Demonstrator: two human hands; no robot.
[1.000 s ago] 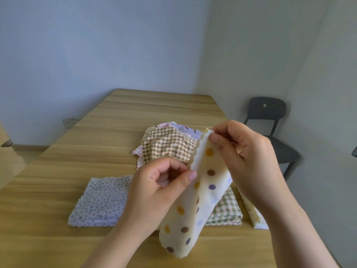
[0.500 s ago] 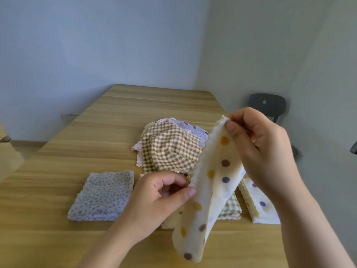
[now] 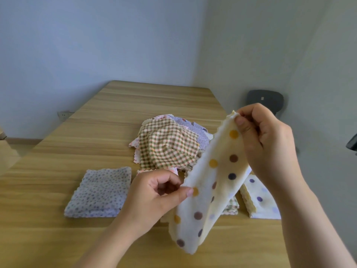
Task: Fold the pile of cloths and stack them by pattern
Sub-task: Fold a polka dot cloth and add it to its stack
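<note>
We held the dotted cloth (image 3: 214,182) in the air over the near right part of the table (image 3: 135,105). Our right hand (image 3: 268,144) pinched its top corner between thumb and curled fingers. Our left hand (image 3: 154,198) nipped its left edge lower down, thumb pressed to forefinger and the other fingers curled in. Gripped at two points along one edge, the cloth hung as a long slack strip, which we judged was how we squared the edges for a fold. Three folded stacks lay in a row along the near side, one place for each pattern: the speckled stack (image 3: 100,192) at the left, the checked stack (image 3: 230,206) in the middle and the dotted stack (image 3: 260,198) at the right. By our reckoning the cloth in hand belonged on the right one. The unfolded pile (image 3: 168,146), topped by a checked cloth, sat just behind the row within easy reach. The hanging cloth and our left hand hid most of the checked stack, so only its right corner showed. We could not count the layers in any stack, nor tell whether the held cloth was already doubled. The lower cloths in the pile showed only as edges. Our right hand covered part of the chair (image 3: 264,99).
</note>
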